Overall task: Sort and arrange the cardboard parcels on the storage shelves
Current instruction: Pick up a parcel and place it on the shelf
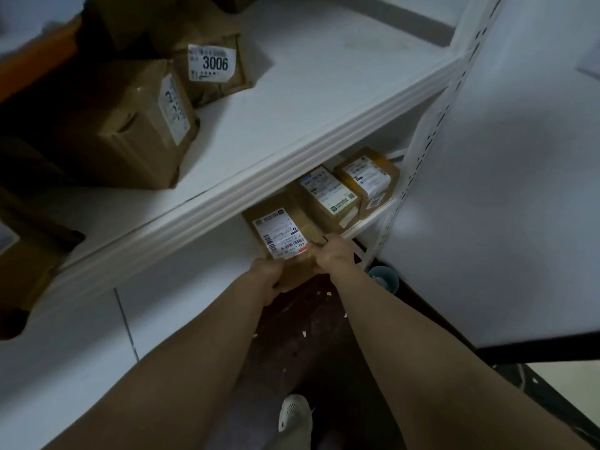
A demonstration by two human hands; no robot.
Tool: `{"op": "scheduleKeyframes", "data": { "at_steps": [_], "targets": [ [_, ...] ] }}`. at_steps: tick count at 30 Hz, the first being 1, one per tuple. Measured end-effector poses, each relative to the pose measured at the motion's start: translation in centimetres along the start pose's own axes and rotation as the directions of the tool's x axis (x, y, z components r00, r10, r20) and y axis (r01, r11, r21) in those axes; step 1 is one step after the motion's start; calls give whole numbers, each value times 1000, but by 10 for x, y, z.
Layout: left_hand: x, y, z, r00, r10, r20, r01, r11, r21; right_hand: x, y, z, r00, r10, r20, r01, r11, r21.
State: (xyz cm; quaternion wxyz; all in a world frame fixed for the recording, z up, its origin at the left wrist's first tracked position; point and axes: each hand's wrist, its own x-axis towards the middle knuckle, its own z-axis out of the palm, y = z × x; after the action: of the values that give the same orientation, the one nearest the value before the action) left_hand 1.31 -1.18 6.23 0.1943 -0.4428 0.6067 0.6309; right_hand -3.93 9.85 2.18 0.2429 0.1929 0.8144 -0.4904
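A white metal rack fills the dim room, its upper shelf [324, 92] slanting across the view and a lower shelf [370, 222] showing beneath it, over a dark, speckled floor [308, 345].

On the left of the upper shelf stands a large cardboard box [130, 131] with a white label on its side; just behind it, touching, a smaller box [214, 69] bears a label printed 3006. More brown cartons crowd the far left edge, too dark and blurred to tell apart.

Both bare arms reach forward and down to the lower shelf. The left hand [268, 276] cups the near left corner of a cardboard parcel [285, 235], fingers curled under its edge. The right hand [334, 254] grips the parcel's near right corner, fingers closed on it. The parcel carries a white shipping label with barcodes and rests at the shelf's front.

To its right lie two more labelled parcels, a middle parcel [328, 196] and a right parcel [367, 177], side by side near the perforated upright [422, 151]. A pale shoe [293, 417] shows below.
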Motion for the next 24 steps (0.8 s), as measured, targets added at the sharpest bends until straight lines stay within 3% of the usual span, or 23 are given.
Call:
{"op": "scheduleKeyframes", "data": {
  "at_steps": [5, 7, 10, 12, 14, 18, 21, 24],
  "targets": [
    [20, 9, 5, 1000, 24, -18, -24, 999, 31, 10, -8, -2, 995, -97, -20, 94, 988, -119],
    [30, 12, 5, 1000, 20, -16, -19, 1000, 5, 15, -5, -3, 988, -149, -34, 136, 959, -248],
    [39, 15, 5, 999, 21, -32, -21, 1000, -1, 15, 0, 0, 939, -343, 15, 318, 853, -413],
    [46, 16, 6, 999, 41, -30, -41, 999, -5, 20, 5, 6, 903, -411, 126, 414, 755, -509],
    [49, 17, 8, 998, 69, -1, -69, 997, 15, 26, 10, 13, 887, -409, 215, 452, 675, -583],
    [55, 21, 14, 994, 103, 46, -105, 993, 56, 30, 8, 16, 887, -379, 264, 460, 670, -583],
    [56, 24, 18, 992, 123, 41, -126, 988, 88, 30, 1, 10, 873, -365, 324, 486, 586, -648],
    [44, 26, 23, 995, 104, 13, -104, 988, 111, 22, -5, 3, 864, -362, 350, 502, 574, -647]
  ]
}}
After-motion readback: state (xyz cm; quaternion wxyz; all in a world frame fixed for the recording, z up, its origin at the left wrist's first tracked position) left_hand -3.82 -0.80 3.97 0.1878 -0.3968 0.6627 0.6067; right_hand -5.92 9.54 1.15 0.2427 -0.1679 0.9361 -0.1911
